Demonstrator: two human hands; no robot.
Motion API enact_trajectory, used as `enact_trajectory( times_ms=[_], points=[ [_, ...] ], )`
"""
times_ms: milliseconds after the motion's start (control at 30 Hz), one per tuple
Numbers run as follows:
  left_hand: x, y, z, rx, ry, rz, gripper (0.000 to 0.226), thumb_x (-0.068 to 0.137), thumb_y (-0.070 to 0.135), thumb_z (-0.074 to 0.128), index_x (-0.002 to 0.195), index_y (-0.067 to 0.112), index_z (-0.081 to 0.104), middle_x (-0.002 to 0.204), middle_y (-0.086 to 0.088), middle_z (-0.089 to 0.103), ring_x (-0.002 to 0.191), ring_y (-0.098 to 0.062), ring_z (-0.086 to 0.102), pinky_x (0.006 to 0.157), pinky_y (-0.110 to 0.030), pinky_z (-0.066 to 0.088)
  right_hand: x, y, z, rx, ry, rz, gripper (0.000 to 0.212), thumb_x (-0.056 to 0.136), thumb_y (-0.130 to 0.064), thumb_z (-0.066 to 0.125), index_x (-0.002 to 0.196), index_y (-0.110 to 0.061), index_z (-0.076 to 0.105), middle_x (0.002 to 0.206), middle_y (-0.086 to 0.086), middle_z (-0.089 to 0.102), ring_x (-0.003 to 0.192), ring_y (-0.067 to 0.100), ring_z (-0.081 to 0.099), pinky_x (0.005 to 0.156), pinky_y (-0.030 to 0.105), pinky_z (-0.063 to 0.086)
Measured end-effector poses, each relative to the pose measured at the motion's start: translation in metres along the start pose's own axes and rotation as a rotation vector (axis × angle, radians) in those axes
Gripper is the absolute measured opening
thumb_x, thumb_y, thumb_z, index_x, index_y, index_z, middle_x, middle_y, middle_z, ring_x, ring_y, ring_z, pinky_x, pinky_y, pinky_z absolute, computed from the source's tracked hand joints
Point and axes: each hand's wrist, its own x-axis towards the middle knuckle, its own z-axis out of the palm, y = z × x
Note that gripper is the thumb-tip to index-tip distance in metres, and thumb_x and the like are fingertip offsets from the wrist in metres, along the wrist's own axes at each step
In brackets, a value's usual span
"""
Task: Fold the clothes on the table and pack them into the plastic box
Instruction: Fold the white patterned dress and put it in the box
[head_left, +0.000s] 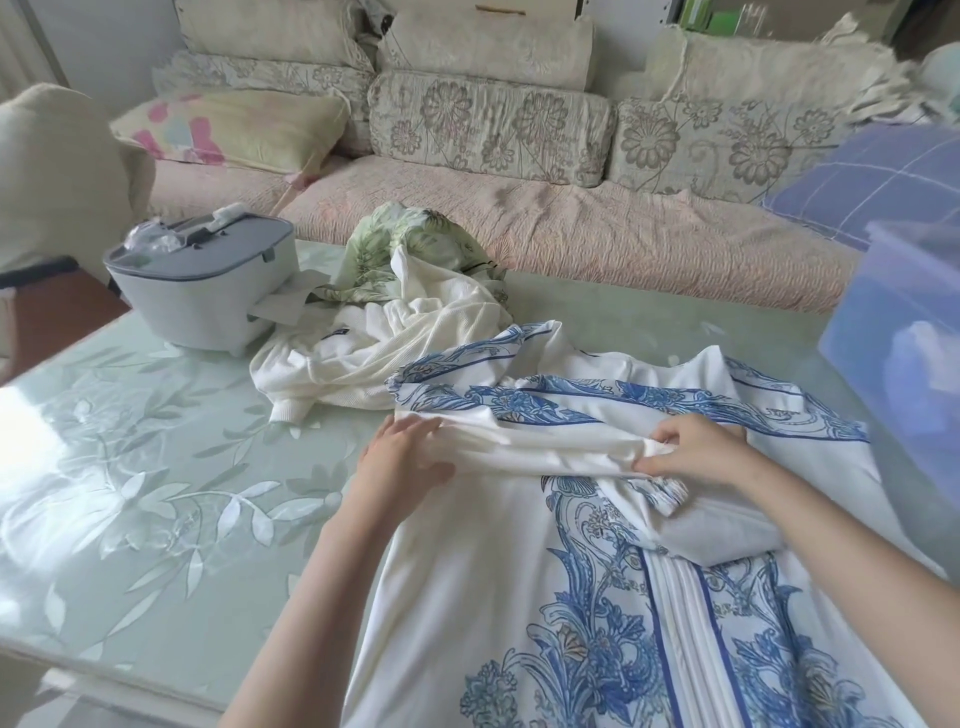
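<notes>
Head view: blue-and-white printed garment (597, 597) lies spread flat on the counter (156, 467), running from frame centre down to 5 o'clock, with a band of it turned over across the middle. The right hand (696, 452) has its fingers curled and pinching that folded band at its right end. The left hand (400, 457) lies at the band's left end, fingers (410, 431) fairly straight and laid on the cloth, pressing rather than gripping as far as I can tell. The fabric looks thin, light and limp, probably a smooth knit. It drapes with soft creases and has no stiffness, so it should slide easily on the glossy counter and sag if lifted from one point. I'd hold it at two points along the fold edge, or at the seams and corners, then smooth it flat with the palm after each fold; no fragility concern. Two more pieces sit bunched at 11–12 o'clock of the print garment: a white ribbed top (363, 343), which looks thicker and stretchier, and behind it a green leaf-print piece (410, 249), thin and crumpled. The translucent plastic box (909, 364) is at 3 o'clock, just beside the garment's right edge — something pale is inside, too blurred to identify. A grey lidded appliance (202, 280) stands at 10 o'clock.
</notes>
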Motion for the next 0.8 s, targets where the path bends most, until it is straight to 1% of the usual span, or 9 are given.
enact_trajectory(
  times_ms=[100, 167, 233, 300, 367, 433, 600, 700, 800],
  points=[
    [0.000, 0.001, 0.003, 0.024, -0.050, -0.005, 0.078, 0.075, 0.026, 0.077, 0.143, 0.028, 0.038, 0.150, -0.001, 0.032, 0.145, -0.026, 0.016, 0.114, -0.042, 0.022, 0.003, 0.009, -0.006, 0.190, -0.041, -0.035, 0.036, 0.066, -0.046, 0.080, 0.080, -0.014, 0.068, 0.072, -0.003, 0.063, 0.084, 0.020, 0.059, 0.081, 0.034, 0.027],
    [0.000, 0.005, 0.006, 0.075, -0.081, -0.006, 0.080, 0.082, 0.024, 0.070, 0.148, 0.033, 0.024, 0.159, -0.002, 0.008, 0.147, -0.021, -0.001, 0.116, -0.044, 0.015, -0.001, 0.014, -0.017, 0.127, 0.167, -0.009, 0.030, 0.070, -0.045, 0.078, 0.067, -0.020, 0.062, 0.065, -0.003, 0.059, 0.082, 0.020, 0.055, 0.083, 0.033, 0.022],
    [0.000, 0.009, 0.008, 0.129, -0.097, 0.031, 0.080, 0.088, 0.020, 0.062, 0.149, 0.035, 0.014, 0.159, 0.001, -0.009, 0.146, -0.018, -0.012, 0.116, -0.048, 0.007, -0.006, 0.019, -0.026, -0.019, 0.412, -0.017, 0.026, 0.074, -0.040, 0.075, 0.061, -0.025, 0.058, 0.070, 0.001, 0.061, 0.094, 0.024, 0.051, 0.088, 0.030, 0.018],
    [-0.001, 0.012, 0.009, 0.136, -0.120, 0.059, 0.076, 0.090, 0.019, 0.059, 0.150, 0.035, 0.014, 0.159, 0.004, -0.011, 0.145, -0.015, -0.015, 0.116, -0.048, 0.002, -0.010, 0.028, -0.028, -0.143, 0.464, -0.040, 0.005, 0.079, -0.035, 0.071, 0.081, -0.031, 0.068, 0.101, 0.005, 0.064, 0.110, 0.026, 0.041, 0.095, 0.028, 0.013],
    [-0.002, 0.015, 0.012, 0.128, -0.135, 0.070, 0.072, 0.091, 0.022, 0.058, 0.149, 0.034, 0.018, 0.159, 0.004, -0.008, 0.145, -0.014, -0.017, 0.116, -0.047, 0.002, -0.013, 0.034, -0.022, -0.206, 0.275, 0.001, 0.050, 0.082, -0.039, 0.068, 0.129, -0.029, 0.055, 0.139, 0.002, 0.047, 0.127, 0.024, 0.031, 0.100, 0.026, 0.011],
    [-0.002, 0.018, 0.014, 0.119, -0.126, 0.079, 0.069, 0.092, 0.024, 0.057, 0.149, 0.032, 0.019, 0.159, 0.002, -0.007, 0.144, -0.015, -0.017, 0.116, -0.046, 0.004, -0.015, 0.029, -0.017, -0.106, 0.209, -0.053, 0.070, 0.082, -0.048, 0.066, 0.144, -0.031, 0.037, 0.151, -0.006, 0.031, 0.137, 0.021, 0.023, 0.103, 0.026, 0.011],
    [-0.001, 0.024, 0.016, 0.107, -0.135, 0.110, 0.068, 0.095, 0.026, 0.052, 0.151, 0.029, 0.014, 0.158, 0.002, -0.013, 0.145, -0.014, -0.013, 0.117, -0.049, 0.008, -0.015, -0.008, -0.005, 0.041, 0.159, -0.205, 0.060, 0.081, -0.057, 0.063, 0.134, -0.033, 0.050, 0.141, 0.000, 0.043, 0.132, 0.018, 0.027, 0.101, 0.026, 0.017],
    [0.000, 0.025, 0.017, 0.111, -0.151, 0.134, 0.073, 0.092, 0.031, 0.057, 0.151, 0.029, 0.015, 0.158, 0.004, -0.014, 0.145, -0.012, -0.012, 0.117, -0.047, 0.004, -0.008, -0.026, 0.006, -0.042, 0.169, -0.323, 0.057, 0.075, -0.058, 0.068, 0.126, -0.035, 0.056, 0.140, -0.011, 0.044, 0.132, 0.015, 0.027, 0.105, 0.027, 0.013],
    [0.003, 0.026, 0.017, 0.085, -0.179, 0.124, 0.069, 0.090, 0.043, 0.057, 0.149, 0.031, 0.023, 0.159, 0.006, -0.004, 0.146, -0.011, -0.007, 0.117, -0.045, 0.003, 0.004, -0.027, 0.015, 0.091, 0.224, -0.282, 0.024, 0.081, -0.044, 0.070, 0.098, -0.027, 0.070, 0.118, -0.003, 0.062, 0.118, 0.021, 0.045, 0.098, 0.031, 0.029]
  ],
)
